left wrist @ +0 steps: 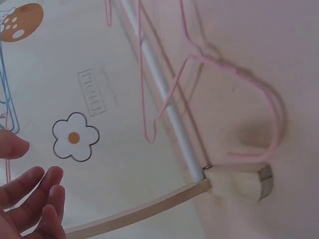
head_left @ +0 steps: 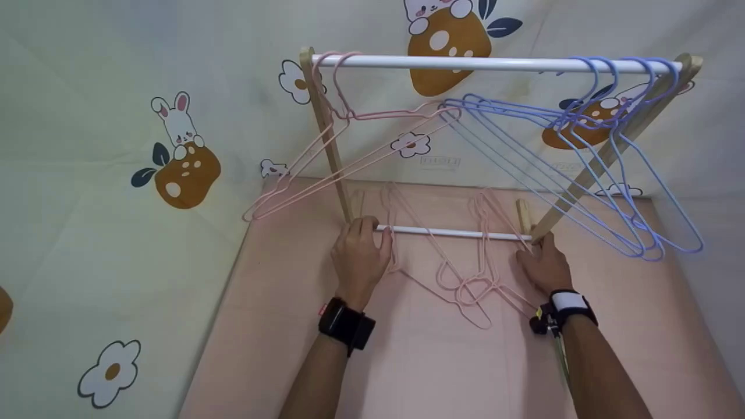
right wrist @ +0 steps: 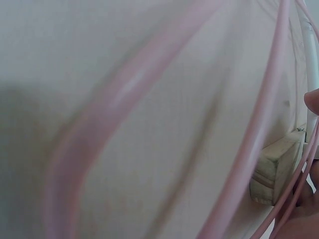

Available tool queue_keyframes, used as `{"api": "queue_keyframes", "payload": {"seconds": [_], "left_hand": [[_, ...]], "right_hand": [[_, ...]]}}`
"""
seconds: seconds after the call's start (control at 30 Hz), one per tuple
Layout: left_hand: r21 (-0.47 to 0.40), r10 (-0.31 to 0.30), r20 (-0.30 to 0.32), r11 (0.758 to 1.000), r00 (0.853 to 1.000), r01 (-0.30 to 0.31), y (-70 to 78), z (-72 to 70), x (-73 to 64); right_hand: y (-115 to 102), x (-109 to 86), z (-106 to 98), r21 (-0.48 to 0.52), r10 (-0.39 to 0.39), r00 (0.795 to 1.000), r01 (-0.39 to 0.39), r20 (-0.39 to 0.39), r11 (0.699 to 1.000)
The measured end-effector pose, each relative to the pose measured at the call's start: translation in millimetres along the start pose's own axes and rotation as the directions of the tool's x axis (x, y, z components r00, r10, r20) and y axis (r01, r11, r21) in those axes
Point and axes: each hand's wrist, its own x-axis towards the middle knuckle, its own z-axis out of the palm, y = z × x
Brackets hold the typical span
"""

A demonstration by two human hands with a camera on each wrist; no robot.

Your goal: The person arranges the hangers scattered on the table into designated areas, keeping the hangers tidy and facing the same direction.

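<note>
A small clothes rack with a white top rod [head_left: 454, 63] and wooden legs stands in front of both hands. My left hand [head_left: 359, 253] is beside the foot of its left leg; in the left wrist view its fingers [left wrist: 50, 191] are loosely bent, thumb apart, nothing between. My right hand [head_left: 547, 267] grips the rack low on the right leg [head_left: 608, 148], thumb by the white lower bar [head_left: 448, 232]. Two pink hangers [head_left: 343, 173] hang at the rod's left end, several blue hangers [head_left: 625, 174] at its right. Loose pink hangers [head_left: 480, 285] lie around the lower bar.
The rack stands on a pink surface [head_left: 442, 372]. Behind it and on the left rises a pale cloth [head_left: 192, 273] printed with rabbits and flowers. The blue hangers jut out past the right leg. A wooden foot [right wrist: 276, 172] is close to the right hand.
</note>
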Motion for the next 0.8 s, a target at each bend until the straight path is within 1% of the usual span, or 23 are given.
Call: {"api": "queue_keyframes", "payload": {"seconds": [0.07,0.13,0.23,0.3,0.4,0.5,0.6,0.7,0.8], "left_hand": [[0.007,-0.013,0.025,1.0,1.0,0.013,-1.2,10.2,-8.3],[0.025,-0.033,0.071,0.999,0.997,0.031,-3.2,20.7,-16.9],[0.053,-0.07,0.154,0.997,0.985,0.063,-5.9,35.0,-29.2],[0.075,-0.096,0.197,0.994,0.976,0.082,-7.1,42.3,-36.2],[0.095,-0.115,0.221,0.991,0.969,0.096,-7.4,49.8,-43.7],[0.118,-0.11,0.24,0.99,0.965,0.084,-5.8,55.2,-49.0],[0.141,-0.094,0.262,0.988,0.961,0.059,-3.1,59.7,-54.3],[0.162,-0.102,0.295,0.985,0.95,0.055,0.5,62.7,-58.7],[0.185,-0.11,0.308,0.981,0.945,0.054,3.6,65.2,-60.8]], "right_hand": [[1,0.2,0,0.004,0.001,1.0,-0.001,0.0,1.0],[1,0.1,0,0.009,0.006,1.0,-0.006,0.002,1.0],[1,-0.4,0,0.011,0.011,1.0,-0.012,0.01,1.0],[1,-1.0,0,0.012,0.016,1.0,-0.017,0.014,1.0],[0,-1.9,0,0.015,0.022,1.0,-0.022,0.019,1.0],[0,-2.3,0,0.018,0.029,0.999,-0.029,0.019,0.999],[0,-2.5,0,0.021,0.031,0.999,-0.031,0.021,0.999],[1,-1.8,0,0.017,0.03,0.999,-0.03,0.021,0.999],[3,-0.8,0,0.01,0.018,1.0,-0.018,0.013,1.0]]}}
